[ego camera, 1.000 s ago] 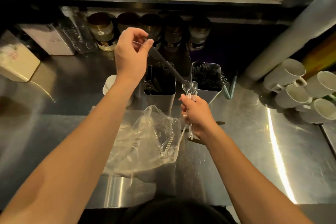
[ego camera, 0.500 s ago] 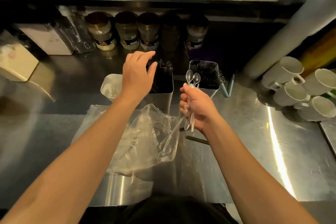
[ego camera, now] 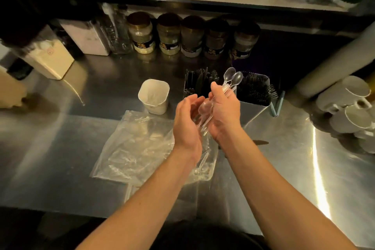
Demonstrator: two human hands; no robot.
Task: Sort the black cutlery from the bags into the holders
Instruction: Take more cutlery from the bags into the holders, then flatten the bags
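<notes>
My right hand (ego camera: 224, 113) grips a bundle of clear plastic spoons (ego camera: 231, 79), bowls pointing up and away. My left hand (ego camera: 185, 119) is beside it, palm toward the spoon handles, fingers relaxed and touching them. Behind my hands stands a metal holder (ego camera: 199, 83) full of black cutlery. To its right a second metal holder (ego camera: 255, 89) holds black forks. A white holder (ego camera: 154, 96) stands to the left, holding no black cutlery. A clear plastic bag (ego camera: 140, 146) with some clear cutlery lies flat on the steel counter under my forearms.
Several jars (ego camera: 166, 34) line the back under a shelf. White mugs (ego camera: 353, 107) are stacked at the right. A cream box (ego camera: 48, 59) sits at the left. One dark utensil (ego camera: 260, 142) lies on the counter right of my right wrist.
My left hand put a black utensil into the middle holder, then came back down beside my right hand. My right hand kept its hold on the clear spoons.
</notes>
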